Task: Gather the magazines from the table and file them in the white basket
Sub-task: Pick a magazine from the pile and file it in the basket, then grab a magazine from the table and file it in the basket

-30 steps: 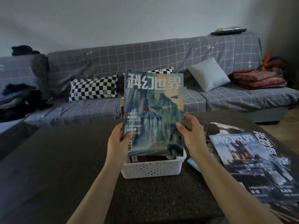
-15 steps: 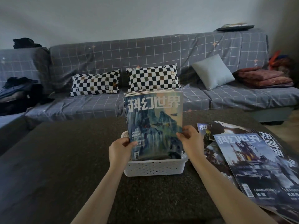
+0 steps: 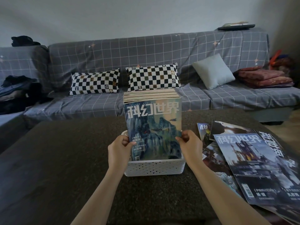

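At frame centre, a blue-green mountain-cover magazine [image 3: 154, 129] is gripped upright by the left hand [image 3: 119, 150] and right hand [image 3: 191, 146], apparently seated in the white perforated plastic basket [image 3: 154, 168].

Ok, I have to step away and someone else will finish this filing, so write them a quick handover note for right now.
Left hand: grips the left edge of the blue-green magazine.
Right hand: grips its right edge.
That magazine stands upright at the front of the white basket, its lower edge inside, in front of a row of magazines already filed.
Done: most issues are in the basket.
Left: let go of this one, then gather the loose magazines spread on the table to the right and file them too.
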A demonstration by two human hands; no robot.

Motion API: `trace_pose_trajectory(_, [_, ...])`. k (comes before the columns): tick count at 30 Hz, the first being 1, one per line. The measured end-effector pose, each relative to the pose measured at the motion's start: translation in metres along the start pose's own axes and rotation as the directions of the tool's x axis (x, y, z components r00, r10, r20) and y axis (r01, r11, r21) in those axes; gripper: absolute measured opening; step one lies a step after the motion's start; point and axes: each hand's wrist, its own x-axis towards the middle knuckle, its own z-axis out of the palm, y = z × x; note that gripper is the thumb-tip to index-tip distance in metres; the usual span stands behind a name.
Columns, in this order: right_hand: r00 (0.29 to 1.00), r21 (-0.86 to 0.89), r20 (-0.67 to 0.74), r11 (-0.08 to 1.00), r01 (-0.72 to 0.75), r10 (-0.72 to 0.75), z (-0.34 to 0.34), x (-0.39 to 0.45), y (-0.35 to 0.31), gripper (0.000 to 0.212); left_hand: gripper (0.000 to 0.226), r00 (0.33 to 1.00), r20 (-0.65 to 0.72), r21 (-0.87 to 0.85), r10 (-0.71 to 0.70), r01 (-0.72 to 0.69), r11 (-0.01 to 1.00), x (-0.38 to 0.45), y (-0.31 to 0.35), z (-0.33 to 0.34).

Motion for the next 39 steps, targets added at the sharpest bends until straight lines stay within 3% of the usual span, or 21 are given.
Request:
trace_pose_trajectory(4, [1.000,0.031,-0.007,1.000,0.004,-0.004,0.004,-0.001,0.002,0.018,0.015,0.995,-0.072,-0.016,0.064,-0.066,0.998,0.000,-0.002,0.001])
trace_pose_trajectory(7, [1.000,0.028,-0.003,1.000,0.015,-0.015,0.005,0.000,0.002,0.031,0.016,0.991,-0.105,-0.021,0.085,-0.088,0.996,0.000,-0.003,0.002])
trace_pose_trajectory(20, [0.993,-0.120,0.064,0.987,0.110,-0.103,0.004,-0.003,0.001,0.049,0.028,0.988,-0.059,0.108,0.141,-0.134,0.985,-0.001,0.000,0.000])
trace_pose_trajectory(25, [0.996,-0.017,0.060,0.997,0.070,-0.069,-0.002,-0.009,0.000,0.048,0.052,0.996,-0.072,-0.061,0.045,-0.049,0.997,-0.017,0.006,0.004])
trace_pose_trajectory(29, [0.999,0.033,0.000,0.998,0.046,-0.046,-0.017,-0.015,0.003,0.037,0.035,0.982,-0.145,-0.114,0.122,-0.139,0.984,-0.033,0.016,0.005])
trace_pose_trajectory(35, [0.999,-0.081,-0.031,0.996,-0.024,0.021,-0.064,-0.023,0.026,0.033,0.012,0.957,-0.005,-0.175,0.290,-0.287,0.942,-0.062,0.054,0.027])
trace_pose_trajectory(39, [0.989,-0.201,0.001,0.969,-0.145,0.148,-0.107,-0.025,0.053,0.033,0.015,0.943,0.180,-0.250,0.278,-0.230,0.941,-0.089,0.083,0.066])
